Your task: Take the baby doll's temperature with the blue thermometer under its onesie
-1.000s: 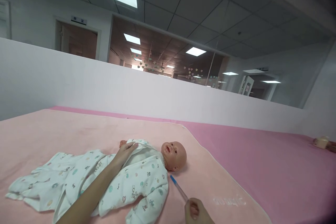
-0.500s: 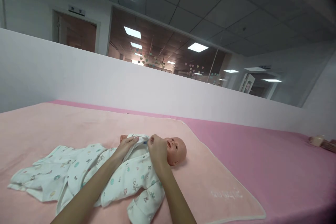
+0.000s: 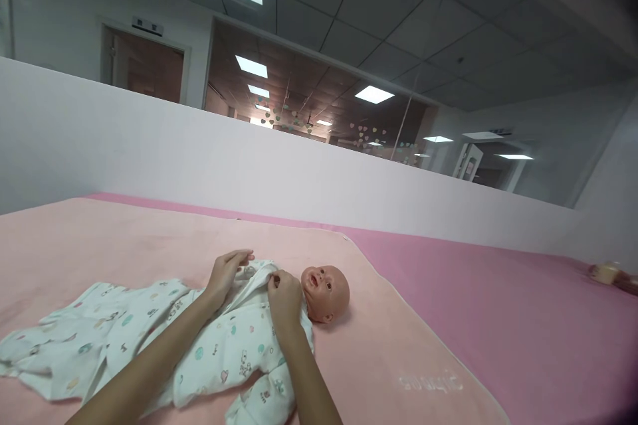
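Observation:
A baby doll [image 3: 327, 293] lies on its back with its bald head to the right. White printed baby clothes [image 3: 219, 352] cover its body, one sleeve toward me and the lower part spread flat to the left. Over the doll's chest, my right hand [image 3: 285, 299] pinches the edge of the garment's front panel near the neck. My left hand [image 3: 228, 275] is at the far side of the doll's body, fingers stretched out over the cloth and holding nothing. The doll's far arm is hidden by the cloth and my left hand.
A peach blanket [image 3: 389, 345] with pale lettering lies under the doll, on a pink surface [image 3: 473, 292]. A white low wall [image 3: 279, 172] runs along the back, with a window [image 3: 319, 80] above it. Small, blurred objects [image 3: 605, 272] sit at the far right edge.
My right hand has drawn the garment's edge slightly left and toward me. My left hand has let go of the cloth and straightened its fingers. The doll's far hand no longer shows.

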The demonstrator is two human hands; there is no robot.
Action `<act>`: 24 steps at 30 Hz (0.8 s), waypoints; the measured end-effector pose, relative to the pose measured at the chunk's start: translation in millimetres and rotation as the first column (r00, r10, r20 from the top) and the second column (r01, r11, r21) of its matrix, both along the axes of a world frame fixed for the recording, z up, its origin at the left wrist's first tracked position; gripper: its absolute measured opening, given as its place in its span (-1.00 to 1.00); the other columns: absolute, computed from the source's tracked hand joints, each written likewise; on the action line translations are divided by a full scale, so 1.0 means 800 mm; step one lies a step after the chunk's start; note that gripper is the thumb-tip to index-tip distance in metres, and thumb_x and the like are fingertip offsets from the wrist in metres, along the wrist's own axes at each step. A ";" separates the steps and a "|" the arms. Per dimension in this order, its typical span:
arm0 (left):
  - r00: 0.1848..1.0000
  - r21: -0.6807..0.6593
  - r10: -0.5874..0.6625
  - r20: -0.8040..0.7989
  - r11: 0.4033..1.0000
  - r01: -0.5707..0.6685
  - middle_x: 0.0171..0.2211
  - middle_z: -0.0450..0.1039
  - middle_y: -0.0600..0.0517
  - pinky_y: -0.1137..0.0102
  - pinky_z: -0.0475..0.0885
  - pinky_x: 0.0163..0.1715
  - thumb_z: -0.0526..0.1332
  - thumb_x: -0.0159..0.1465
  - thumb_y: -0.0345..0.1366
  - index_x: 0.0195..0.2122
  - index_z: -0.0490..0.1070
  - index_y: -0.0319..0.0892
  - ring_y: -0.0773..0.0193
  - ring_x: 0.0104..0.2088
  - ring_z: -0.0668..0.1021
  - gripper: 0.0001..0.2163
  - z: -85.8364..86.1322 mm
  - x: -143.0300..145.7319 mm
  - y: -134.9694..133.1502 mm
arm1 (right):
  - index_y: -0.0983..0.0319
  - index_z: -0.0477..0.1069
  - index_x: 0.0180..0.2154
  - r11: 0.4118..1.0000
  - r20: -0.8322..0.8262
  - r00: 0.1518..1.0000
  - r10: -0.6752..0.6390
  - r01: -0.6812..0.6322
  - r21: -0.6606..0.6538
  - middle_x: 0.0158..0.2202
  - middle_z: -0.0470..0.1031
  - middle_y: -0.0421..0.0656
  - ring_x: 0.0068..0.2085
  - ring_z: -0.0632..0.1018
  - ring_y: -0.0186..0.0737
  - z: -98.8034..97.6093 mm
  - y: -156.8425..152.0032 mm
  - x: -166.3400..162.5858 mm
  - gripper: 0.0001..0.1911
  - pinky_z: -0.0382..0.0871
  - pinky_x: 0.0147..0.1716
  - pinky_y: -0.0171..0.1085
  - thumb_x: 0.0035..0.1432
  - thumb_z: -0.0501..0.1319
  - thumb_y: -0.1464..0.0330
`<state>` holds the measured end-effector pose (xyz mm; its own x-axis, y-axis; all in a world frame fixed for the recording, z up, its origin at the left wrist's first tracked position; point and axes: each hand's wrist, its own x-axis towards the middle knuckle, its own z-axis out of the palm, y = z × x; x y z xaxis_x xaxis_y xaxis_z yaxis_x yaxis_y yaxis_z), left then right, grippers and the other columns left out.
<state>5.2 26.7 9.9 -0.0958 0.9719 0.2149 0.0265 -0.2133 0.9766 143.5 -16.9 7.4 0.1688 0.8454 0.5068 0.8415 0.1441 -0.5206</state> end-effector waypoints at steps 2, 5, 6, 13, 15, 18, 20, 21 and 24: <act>0.898 0.237 0.113 -0.426 0.972 -0.009 -0.05 0.34 -0.05 0.27 0.18 0.01 0.06 0.05 -0.37 -0.09 0.33 -0.16 0.17 0.00 0.34 -0.64 -0.003 -0.001 0.017 | 0.25 0.46 -0.41 1.000 -0.014 1.000 0.002 -0.002 -0.003 -0.43 0.50 -0.08 -0.37 0.48 -0.24 0.000 0.000 -0.001 -0.75 0.16 -0.43 -0.36 0.08 0.01 0.47; 0.502 0.322 0.203 -0.841 0.933 0.162 0.04 0.25 -0.03 0.11 -0.01 0.08 0.03 0.06 -0.47 0.01 0.25 -0.08 0.12 0.08 0.22 -0.55 -0.014 0.000 0.033 | 0.24 0.46 -0.41 1.000 -0.008 1.000 0.006 -0.006 0.008 -0.43 0.50 -0.08 -0.35 0.48 -0.22 -0.001 0.000 -0.002 -0.75 0.16 -0.43 -0.35 0.08 0.01 0.47; 0.398 0.275 0.184 -0.899 0.943 0.185 0.00 0.28 -0.06 0.10 0.05 0.04 0.00 0.09 -0.48 0.01 0.25 -0.08 0.11 0.05 0.26 -0.57 -0.017 0.002 0.034 | 0.24 0.45 -0.41 1.000 -0.001 1.000 0.004 -0.004 0.012 -0.43 0.49 -0.08 -0.35 0.48 -0.22 -0.001 -0.001 -0.002 -0.76 0.16 -0.43 -0.35 0.08 0.00 0.46; 0.032 0.399 0.399 -0.917 0.908 0.127 -0.31 0.33 -0.16 0.29 0.23 -0.25 -0.02 0.13 -0.52 -0.36 0.38 -0.25 0.11 -0.23 0.37 -0.79 -0.004 0.005 -0.002 | 0.22 0.34 -0.46 0.997 0.103 0.994 -0.033 0.025 0.071 -0.48 0.44 -0.15 -0.44 0.43 -0.23 -0.004 -0.005 -0.004 -0.78 0.11 -0.51 -0.32 0.10 -0.04 0.43; 0.099 0.475 0.465 -0.880 0.871 0.124 -0.28 0.31 -0.14 0.31 0.22 -0.24 -0.06 0.15 -0.51 -0.35 0.35 -0.25 0.13 -0.23 0.36 -0.79 -0.001 0.002 -0.017 | 0.20 0.31 -0.48 0.996 0.120 0.992 -0.034 0.024 0.083 -0.49 0.42 -0.15 -0.46 0.41 -0.22 -0.005 -0.006 -0.004 -0.79 0.10 -0.52 -0.31 0.10 -0.04 0.41; 0.203 0.396 0.376 -0.904 0.916 0.068 -0.26 0.32 -0.09 0.36 0.22 -0.28 -0.07 0.12 -0.53 -0.33 0.28 -0.24 0.20 -0.28 0.38 -0.80 -0.001 -0.002 -0.036 | 0.18 0.29 -0.51 0.996 0.130 0.991 -0.022 0.010 0.092 -0.50 0.40 -0.14 -0.45 0.40 -0.21 -0.006 -0.008 -0.006 -0.82 0.13 -0.51 -0.29 0.08 -0.02 0.40; 0.235 0.275 0.263 -0.936 0.961 0.022 -0.30 0.34 -0.07 0.38 0.22 -0.34 -0.06 0.11 -0.50 -0.34 0.24 -0.23 0.22 -0.34 0.40 -0.84 -0.001 -0.003 -0.045 | 0.18 0.29 -0.51 0.990 0.129 0.992 -0.014 -0.004 0.143 -0.50 0.39 -0.13 -0.42 0.39 -0.21 -0.003 -0.011 -0.005 -0.81 0.15 -0.48 -0.28 0.08 -0.02 0.40; 0.245 0.230 0.221 -0.944 0.973 0.010 -0.32 0.35 -0.06 0.39 0.21 -0.35 -0.04 0.11 -0.47 -0.33 0.23 -0.22 0.21 -0.35 0.40 -0.87 0.000 -0.004 -0.048 | 0.18 0.29 -0.51 0.982 0.123 0.992 -0.013 -0.010 0.188 -0.50 0.39 -0.13 -0.40 0.39 -0.21 0.001 -0.013 -0.003 -0.80 0.16 -0.45 -0.28 0.09 -0.03 0.40; 0.272 0.193 0.184 -0.944 0.981 0.008 -0.32 0.36 -0.06 0.37 0.21 -0.31 -0.02 0.13 -0.38 -0.30 0.22 -0.20 0.17 -0.30 0.42 -0.88 0.002 -0.004 -0.054 | 0.20 0.33 -0.47 0.942 0.015 0.998 -0.053 0.045 0.333 -0.46 0.40 -0.14 -0.35 0.38 -0.23 0.023 -0.017 0.022 -0.75 0.17 -0.32 -0.28 0.12 -0.07 0.40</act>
<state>1.6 -16.2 11.8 0.1881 0.9230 0.3356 0.9453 -0.2629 0.1933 161.0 -30.6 25.9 0.1904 0.6189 0.7620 0.8632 0.2642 -0.4303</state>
